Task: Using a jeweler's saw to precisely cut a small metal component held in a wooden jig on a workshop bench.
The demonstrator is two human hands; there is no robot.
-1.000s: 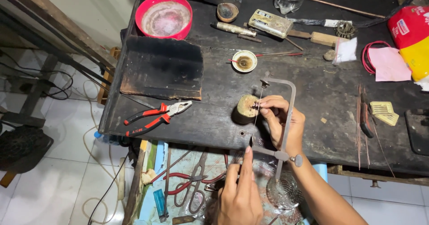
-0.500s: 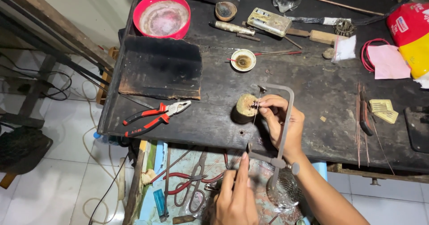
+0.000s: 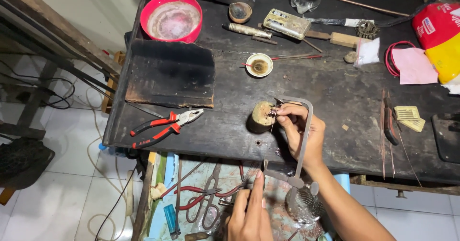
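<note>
My right hand point(image 3: 298, 128) pinches a small metal piece point(image 3: 274, 112) against a round wooden peg point(image 3: 262, 113) on the dark workbench point(image 3: 230, 131). A metal jeweller's saw frame point(image 3: 305, 140) arches over that hand, and its thin blade runs down past the piece. The knurled saw handle point(image 3: 301, 203) hangs below the bench edge beside my right wrist. My left hand point(image 3: 249, 214) is low in front of the bench, with one finger stretched up and its fingers gripping the lower end of the saw frame.
Red-handled pliers point(image 3: 165, 123) lie left of the peg, beside a dark flat slab point(image 3: 170, 73). A red bowl point(image 3: 173, 17), a small white dish point(image 3: 259, 65), tools and wire rods point(image 3: 385, 126) crowd the bench. A lower shelf holds scissors point(image 3: 206, 200).
The saw frame and my left hand have slid down toward me. My right hand stays on the piece at the peg.
</note>
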